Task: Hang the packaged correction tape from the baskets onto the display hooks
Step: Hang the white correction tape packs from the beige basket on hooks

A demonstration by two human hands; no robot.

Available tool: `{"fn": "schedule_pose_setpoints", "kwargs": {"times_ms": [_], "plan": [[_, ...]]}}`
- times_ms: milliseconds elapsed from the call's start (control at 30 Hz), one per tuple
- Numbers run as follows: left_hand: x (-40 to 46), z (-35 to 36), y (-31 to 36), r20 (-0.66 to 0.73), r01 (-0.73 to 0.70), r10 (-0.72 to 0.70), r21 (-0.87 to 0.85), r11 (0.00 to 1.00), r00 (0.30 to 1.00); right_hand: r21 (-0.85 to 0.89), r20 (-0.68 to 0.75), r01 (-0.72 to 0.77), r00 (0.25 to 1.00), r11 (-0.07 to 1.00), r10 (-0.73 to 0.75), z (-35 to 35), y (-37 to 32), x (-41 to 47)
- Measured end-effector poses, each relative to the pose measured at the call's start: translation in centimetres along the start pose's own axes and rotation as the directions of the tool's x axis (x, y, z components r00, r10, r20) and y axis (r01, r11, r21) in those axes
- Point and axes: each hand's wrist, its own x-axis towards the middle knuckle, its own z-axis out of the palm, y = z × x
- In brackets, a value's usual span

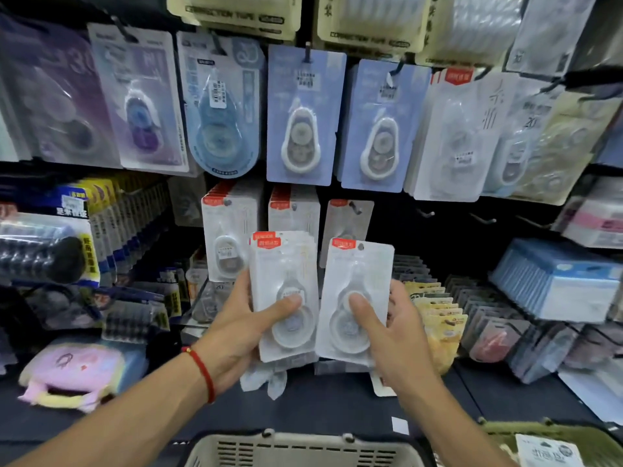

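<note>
At the far left of the display wall hang purple and blue carded packs, and below them a pink pouch (72, 372) lies on the counter. Moving right, the person's left hand (236, 335) grips a small stack of white correction tape packs (285, 291), thumb pressed on the front blister and fingers curled behind. Just beside it, the right hand (397, 335) holds a single pack (357, 298) the same way, its red-tabbed top and hang hole pointing up. Behind the packs, three hooks in the lower row already carry matching white packs; the third hook (354, 207) holds few, and further right bare hooks (426, 213) stand out from the dark panel. A grey basket (303, 449) sits at the bottom edge, a second basket at the lower right. The likely trouble is the stack: held one-handed by the blister, packs could fan out and slide down. The small hang hole could also miss the hook tip, bending the card or nudging hung packs off.
</note>
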Motion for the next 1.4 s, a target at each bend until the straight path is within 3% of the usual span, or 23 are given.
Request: {"fn": "schedule_pose_setpoints", "kwargs": {"times_ms": [133, 500, 733, 833, 933, 1000, 1133, 1267, 1400], "plan": [[0.6, -0.8, 0.4, -0.027, -0.084, 0.089, 0.152, 0.985, 0.996, -0.046, -0.053, 0.075, 0.996, 0.996, -0.077, -0.4, -0.7, 2.5], [0.4, -1.6, -0.1, 0.001, -0.129, 0.132, 0.219, 0.967, 0.991, -0.064, -0.136, 0.072, 0.987, 0.995, -0.080, -0.1, -0.8, 7.0], [0.2, -1.4, -0.1, -0.006, -0.118, 0.121, 0.161, 0.980, 0.993, -0.365, -0.194, -0.102, 0.980, 0.926, 0.031, -0.3, 0.9, 6.7], [0.1, -1.4, -0.2, -0.008, -0.098, 0.100, 0.124, 0.987, 0.995, -0.304, -0.146, -0.050, 0.989, 0.951, 0.006, 0.5, 0.7, 4.6], [0.0, -1.1, -0.4, -0.007, -0.075, 0.076, 0.077, 0.994, 0.997, -0.204, 0.153, -0.029, 0.986, 0.978, 0.061, 2.1, 0.8, 1.6], [-0.1, -0.7, -0.5, 0.005, -0.056, 0.056, 0.047, 0.997, 0.998, -0.201, 0.254, -0.024, 0.964, 0.979, 0.076, 3.2, 1.0, -0.3], [-0.5, 0.0, -0.4, 0.047, -0.040, 0.041, -0.021, 0.999, 0.998, -0.174, 0.208, -0.032, 0.976, 0.984, 0.069, 3.2, 1.3, -1.1], [-0.7, -0.2, 0.0, 0.036, -0.014, 0.016, -0.062, 0.998, 0.999, 0.019, 0.210, -0.068, 0.976, 0.998, 0.062, 2.4, 1.2, -0.5], [-0.6, -0.7, 0.3, -0.021, -0.005, 0.003, -0.063, 0.998, 1.000, 0.036, 0.024, 0.020, 0.999, 0.999, -0.021, 1.1, 1.2, 0.6]]}}
